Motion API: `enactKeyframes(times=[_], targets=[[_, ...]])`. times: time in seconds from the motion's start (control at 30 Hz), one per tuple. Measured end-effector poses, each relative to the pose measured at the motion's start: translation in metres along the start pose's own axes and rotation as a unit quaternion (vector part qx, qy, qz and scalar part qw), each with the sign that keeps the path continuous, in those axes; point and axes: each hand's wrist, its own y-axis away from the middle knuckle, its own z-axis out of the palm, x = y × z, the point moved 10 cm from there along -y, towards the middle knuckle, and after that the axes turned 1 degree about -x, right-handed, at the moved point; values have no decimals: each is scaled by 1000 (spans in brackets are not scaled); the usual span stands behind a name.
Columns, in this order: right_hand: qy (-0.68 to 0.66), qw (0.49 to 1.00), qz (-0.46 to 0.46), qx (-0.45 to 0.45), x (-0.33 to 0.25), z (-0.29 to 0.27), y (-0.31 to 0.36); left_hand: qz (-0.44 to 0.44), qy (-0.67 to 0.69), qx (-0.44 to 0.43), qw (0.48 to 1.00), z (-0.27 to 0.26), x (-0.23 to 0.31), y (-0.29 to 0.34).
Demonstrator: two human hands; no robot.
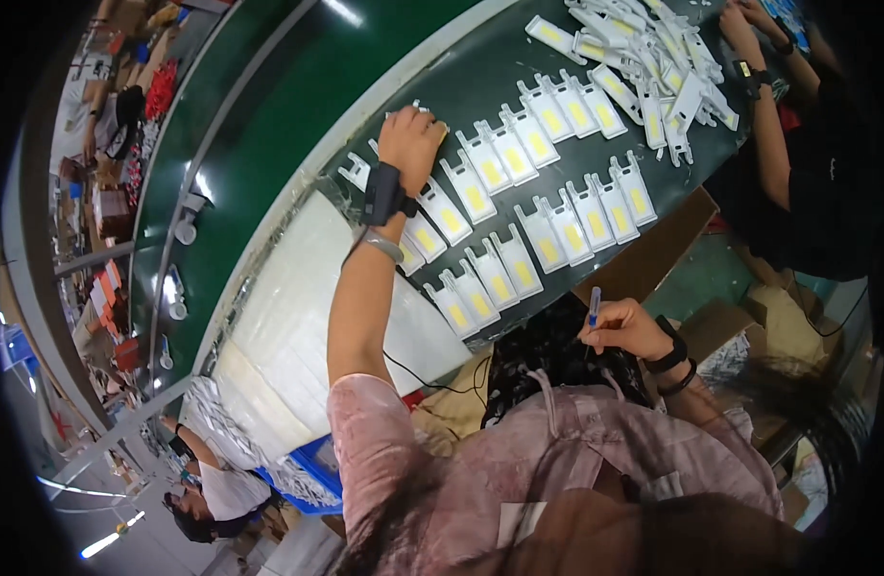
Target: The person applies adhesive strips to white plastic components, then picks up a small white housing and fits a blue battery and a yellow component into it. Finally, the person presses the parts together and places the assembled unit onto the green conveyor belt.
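My left hand [411, 144] reaches across the dark table, its fingers curled over a white plastic piece [444, 132] with a yellow patch; most of that piece is hidden beneath the hand. Down near my lap, my right hand [626, 329] pinches a slim pen-like tool [594, 303], blue and upright, by its lower part. Between the two hands, similar white pieces with yellow rectangles and pronged ends lie in two slanting rows, such as this far-row piece [482, 163] and this near-row piece [519, 264].
A heap of the same pieces [653, 58] lies at the far right, near another person's arm [770, 144]. White sheeting [298, 317] covers the table's left part. Beyond the raised edge runs a green belt [298, 106]. A blue crate [317, 470] stands at lower left.
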Motion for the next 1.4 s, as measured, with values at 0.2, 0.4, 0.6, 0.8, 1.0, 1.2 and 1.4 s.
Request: enactKeyframes(times=[0.2,0.4,0.6,0.8,1.0,1.2,1.4], targets=[[-23,999,24,-2,8,3,-14,-74,55,136,987,-8,-7,12],[-38,999,-12,22,-9,1,-20,-227,246,167,927,-47,11,63],[357,891,-268,86,-95,13,-25,-285,346,56,892,-36,105,125],[641,675,-353,94,-101,17,-44,-241,273,63,929,-33,141,99],[669,657,-340,76,-82,6,-58,-203,205,98,952,-26,152,85],[648,677,-341,76,-79,-1,-58,-191,159,118,962,-24,159,79],[627,677,-376,84,-80,-6,-52,-192,201,104,955,-18,167,64]])
